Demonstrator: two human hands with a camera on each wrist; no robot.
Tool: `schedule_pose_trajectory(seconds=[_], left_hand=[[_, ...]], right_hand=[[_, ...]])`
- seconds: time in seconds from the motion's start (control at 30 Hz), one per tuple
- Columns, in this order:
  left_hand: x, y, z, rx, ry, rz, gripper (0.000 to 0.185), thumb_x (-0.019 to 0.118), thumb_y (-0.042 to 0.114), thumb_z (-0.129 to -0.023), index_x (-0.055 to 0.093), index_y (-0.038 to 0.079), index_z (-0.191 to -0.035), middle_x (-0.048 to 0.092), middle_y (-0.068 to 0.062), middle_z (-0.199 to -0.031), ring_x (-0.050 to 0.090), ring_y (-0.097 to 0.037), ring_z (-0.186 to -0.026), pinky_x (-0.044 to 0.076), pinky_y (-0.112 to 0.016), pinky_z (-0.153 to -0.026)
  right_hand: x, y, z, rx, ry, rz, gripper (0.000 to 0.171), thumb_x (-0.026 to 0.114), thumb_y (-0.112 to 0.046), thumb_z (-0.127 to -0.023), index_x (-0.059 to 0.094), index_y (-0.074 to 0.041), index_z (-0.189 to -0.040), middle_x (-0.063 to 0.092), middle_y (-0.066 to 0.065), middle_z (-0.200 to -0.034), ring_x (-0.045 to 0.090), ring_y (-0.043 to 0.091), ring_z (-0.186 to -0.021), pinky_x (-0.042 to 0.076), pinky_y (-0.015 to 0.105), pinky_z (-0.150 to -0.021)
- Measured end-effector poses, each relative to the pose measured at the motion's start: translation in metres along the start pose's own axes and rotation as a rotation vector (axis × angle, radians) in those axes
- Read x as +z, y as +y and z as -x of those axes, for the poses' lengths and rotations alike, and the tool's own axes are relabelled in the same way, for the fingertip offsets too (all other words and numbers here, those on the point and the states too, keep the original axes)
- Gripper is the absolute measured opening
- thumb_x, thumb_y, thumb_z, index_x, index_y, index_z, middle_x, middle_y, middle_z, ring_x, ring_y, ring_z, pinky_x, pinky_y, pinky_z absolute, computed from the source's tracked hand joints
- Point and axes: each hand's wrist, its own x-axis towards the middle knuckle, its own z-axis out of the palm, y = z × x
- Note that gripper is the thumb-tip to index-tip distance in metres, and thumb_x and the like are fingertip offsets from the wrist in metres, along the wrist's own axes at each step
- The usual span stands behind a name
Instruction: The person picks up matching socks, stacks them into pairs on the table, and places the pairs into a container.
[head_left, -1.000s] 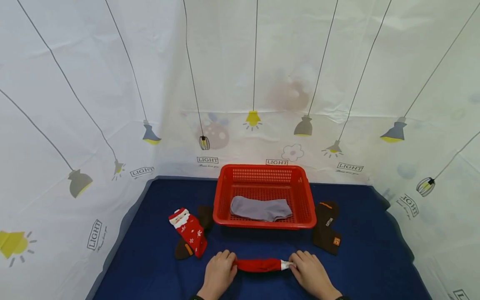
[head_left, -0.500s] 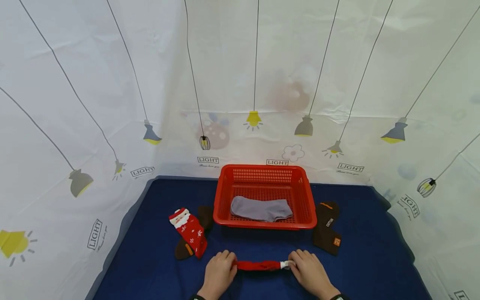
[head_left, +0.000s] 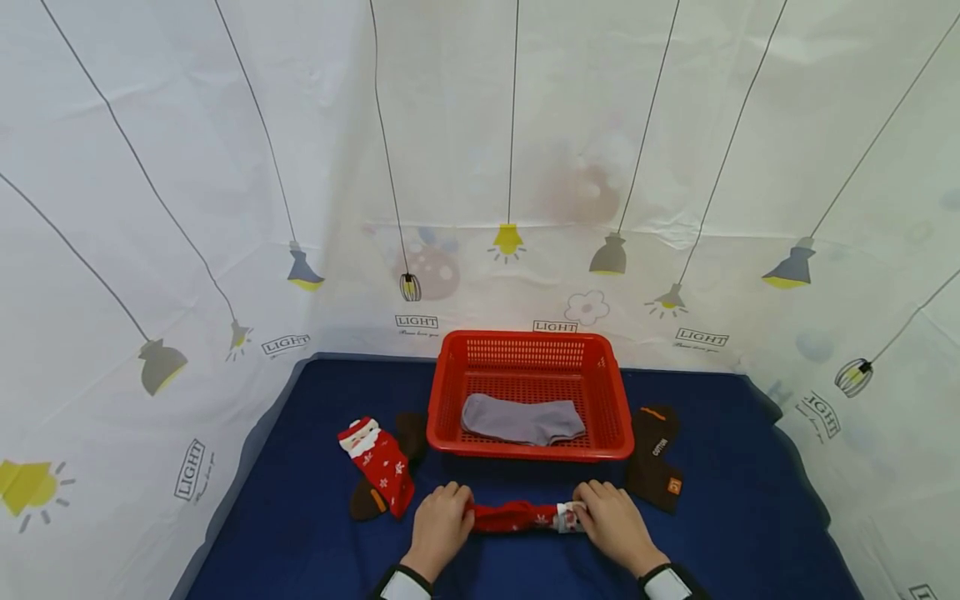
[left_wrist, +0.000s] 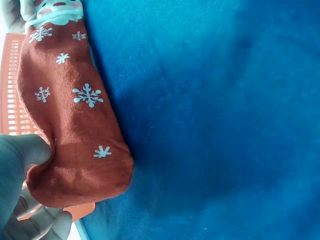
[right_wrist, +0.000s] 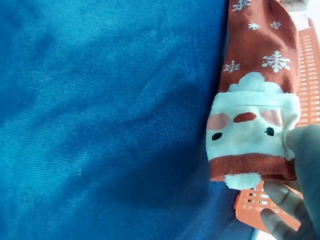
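A red Christmas sock (head_left: pixel 513 517) with white snowflakes is stretched sideways between both hands, in front of the basket. My left hand (head_left: pixel 441 523) pinches its toe end, thumb on one face and fingers behind, as the left wrist view shows. My right hand (head_left: pixel 617 525) pinches the cuff, which carries a white Santa face (right_wrist: pixel 247 130) in the right wrist view. A matching red sock (head_left: pixel 381 467) lies at the left, on top of a brown sock (head_left: pixel 367 500). At the right, another brown sock (head_left: pixel 656 458) with an orange patch lies beside the basket.
A red plastic basket (head_left: pixel 528 451) stands at the back middle with a grey sock (head_left: pixel 522 418) inside. Dark blue cloth (head_left: pixel 735 517) covers the table. White sheeting (head_left: pixel 480 125) printed with lamps rises behind and on both sides.
Both hands have moved slightly forward toward the basket with the red sock. The sock has turned so that more of its patterned face shows in the head view.
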Motion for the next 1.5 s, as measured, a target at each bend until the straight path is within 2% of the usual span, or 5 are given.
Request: schedule_pose_trajectory(seconds=[0.23,0.5,0.83,1.1,1.5], left_hand=[[0.005,-0.003,-0.008,0.008,0.052,-0.003,0.014,0.073,0.018,-0.069,0.059,0.018,-0.07,0.05,0.005,-0.064,0.046,-0.012,-0.054,0.037,-0.025,-0.048],[0.016,-0.009,-0.016,-0.008,0.067,0.002,0.013,0.072,0.017,-0.069,0.059,0.017,-0.07,0.051,0.003,-0.064,0.048,-0.013,-0.053,0.038,-0.026,-0.047],[0.025,-0.011,-0.02,-0.054,0.044,0.006,0.011,0.072,0.019,-0.072,0.061,0.016,-0.071,0.054,0.001,-0.067,0.051,-0.015,-0.056,0.042,-0.027,-0.049],[0.03,-0.012,-0.022,-0.077,0.033,-0.001,0.01,0.072,0.02,-0.073,0.064,0.015,-0.073,0.055,-0.001,-0.069,0.052,-0.017,-0.059,0.044,-0.029,-0.05],[0.032,-0.012,-0.018,-0.091,0.036,0.002,0.013,0.075,0.019,-0.07,0.068,0.013,-0.081,0.059,-0.004,-0.079,0.056,-0.021,-0.068,0.048,-0.034,-0.057]], right_hand=[[0.006,0.004,-0.007,0.013,0.008,0.003,0.014,0.068,-0.025,-0.08,0.054,-0.026,-0.077,0.046,-0.015,-0.069,0.044,0.006,-0.062,0.035,0.025,-0.058],[0.012,0.006,-0.018,0.035,0.028,0.002,0.011,0.066,-0.022,-0.081,0.056,-0.023,-0.077,0.05,-0.01,-0.069,0.047,0.01,-0.062,0.037,0.028,-0.057],[0.019,0.01,-0.025,0.035,0.082,0.01,0.011,0.068,-0.018,-0.079,0.057,-0.019,-0.077,0.054,-0.005,-0.071,0.05,0.015,-0.063,0.038,0.031,-0.055],[0.026,0.015,-0.023,0.022,0.13,0.012,0.012,0.071,-0.015,-0.076,0.062,-0.014,-0.084,0.058,0.002,-0.081,0.055,0.022,-0.071,0.043,0.036,-0.056],[0.029,0.019,-0.019,0.043,0.096,0.01,0.021,0.071,-0.016,-0.076,0.064,-0.012,-0.095,0.058,0.006,-0.094,0.055,0.027,-0.078,0.044,0.039,-0.056]])
